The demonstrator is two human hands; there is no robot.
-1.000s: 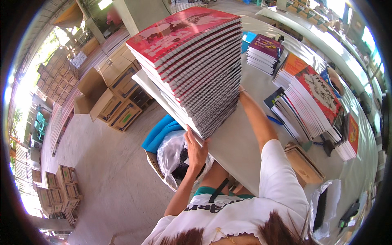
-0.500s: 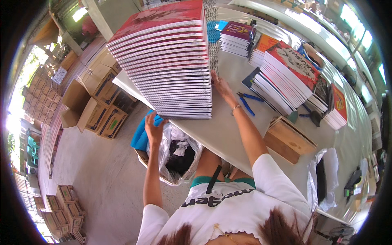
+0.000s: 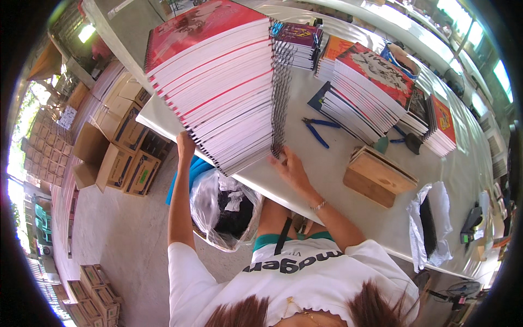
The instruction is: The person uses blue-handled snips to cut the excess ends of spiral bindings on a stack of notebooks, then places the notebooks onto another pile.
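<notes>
A tall stack of spiral-bound notebooks [image 3: 223, 98] with a red cover on top stands at the near left edge of the table. Black wire coils run down its right side, and white page edges face me. My left hand [image 3: 186, 146] is against the stack's lower left side, its fingers hidden behind the books. At the lower right corner, my right hand [image 3: 293, 170] grips the stack, thumb on the near face and fingertips by the coils. Right of that hand, blue-handled pliers [image 3: 318, 131] lie on the table.
Shorter book stacks [image 3: 370, 82] stand farther right on the white table [image 3: 327, 188]. A wooden box-like holder [image 3: 378, 177] sits nearer me. Below the table edge is a plastic-lined bin [image 3: 204, 204] holding dark scraps. Open cartons [image 3: 125, 147] occupy the floor at left.
The stack has turned, so its near faces and coils sit at a new angle. My left hand moved up and left onto its side; my right hand came nearer, down to the near right corner.
</notes>
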